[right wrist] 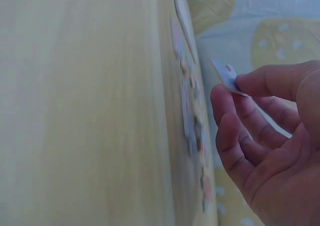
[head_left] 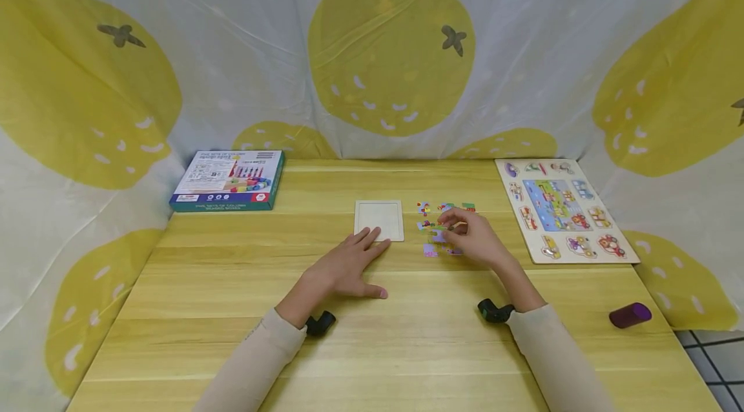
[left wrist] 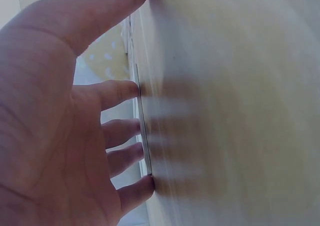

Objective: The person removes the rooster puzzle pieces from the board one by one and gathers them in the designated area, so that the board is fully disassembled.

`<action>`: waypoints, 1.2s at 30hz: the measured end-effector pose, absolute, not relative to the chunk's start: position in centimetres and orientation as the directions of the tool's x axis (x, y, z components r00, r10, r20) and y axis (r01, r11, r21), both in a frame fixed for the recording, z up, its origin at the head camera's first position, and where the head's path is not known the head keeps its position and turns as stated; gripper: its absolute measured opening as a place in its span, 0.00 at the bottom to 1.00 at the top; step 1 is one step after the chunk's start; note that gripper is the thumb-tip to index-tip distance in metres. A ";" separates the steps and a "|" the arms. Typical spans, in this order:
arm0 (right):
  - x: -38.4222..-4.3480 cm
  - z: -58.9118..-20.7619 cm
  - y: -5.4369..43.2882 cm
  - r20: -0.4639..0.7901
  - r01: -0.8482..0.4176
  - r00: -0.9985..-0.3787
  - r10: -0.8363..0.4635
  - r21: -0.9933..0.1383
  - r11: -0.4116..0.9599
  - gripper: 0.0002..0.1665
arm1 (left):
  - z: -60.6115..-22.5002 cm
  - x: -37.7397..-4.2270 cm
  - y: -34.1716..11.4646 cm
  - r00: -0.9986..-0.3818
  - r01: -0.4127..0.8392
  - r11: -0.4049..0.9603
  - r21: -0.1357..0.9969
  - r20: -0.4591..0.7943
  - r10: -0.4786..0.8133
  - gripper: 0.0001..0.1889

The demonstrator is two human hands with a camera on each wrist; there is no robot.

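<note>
My right hand (head_left: pixel 478 239) pinches a small puzzle piece (right wrist: pixel 225 74) between thumb and index finger, held up off the table; its other fingers curve loosely below. Several colourful puzzle pieces (head_left: pixel 430 250) lie loosely grouped on the table under and beside that hand, some partly hidden by it. To their left is a square, pale puzzle tray (head_left: pixel 379 212) with a raised rim and no pieces in it. My left hand (head_left: pixel 349 267) has its fingers extended, fingertips resting at the tray's near edge and thumb pointing right along the table.
A boxed toy set (head_left: pixel 228 181) lies at the back left of the wooden table (head_left: pixel 407 347). On the right are a picture puzzle board (head_left: pixel 526 241) with vehicle shapes and, nearer, a purple cylinder (head_left: pixel 630 315). A fruit-print cloth (head_left: pixel 244 44) hangs behind.
</note>
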State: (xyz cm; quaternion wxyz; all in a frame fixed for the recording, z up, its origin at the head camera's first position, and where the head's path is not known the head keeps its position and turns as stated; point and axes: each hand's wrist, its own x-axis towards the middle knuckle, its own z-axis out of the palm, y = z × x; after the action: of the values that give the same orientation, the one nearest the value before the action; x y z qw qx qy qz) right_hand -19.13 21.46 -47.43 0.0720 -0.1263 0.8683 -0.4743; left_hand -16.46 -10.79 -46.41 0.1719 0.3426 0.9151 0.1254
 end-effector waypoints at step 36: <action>-17.3 -48.5 28.8 -0.037 -0.089 -0.987 -0.157 -0.687 0.721 0.11 | -47.1 -16.6 -10.8 -0.712 0.590 0.744 0.315 -0.231 0.663 0.56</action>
State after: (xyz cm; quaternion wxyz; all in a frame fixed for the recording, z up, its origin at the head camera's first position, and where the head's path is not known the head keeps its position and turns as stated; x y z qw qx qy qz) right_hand -17.32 28.78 -48.46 0.0462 -0.0664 0.9265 -0.3675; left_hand -16.64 -10.85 -47.12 0.1667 0.3408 0.9187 0.1099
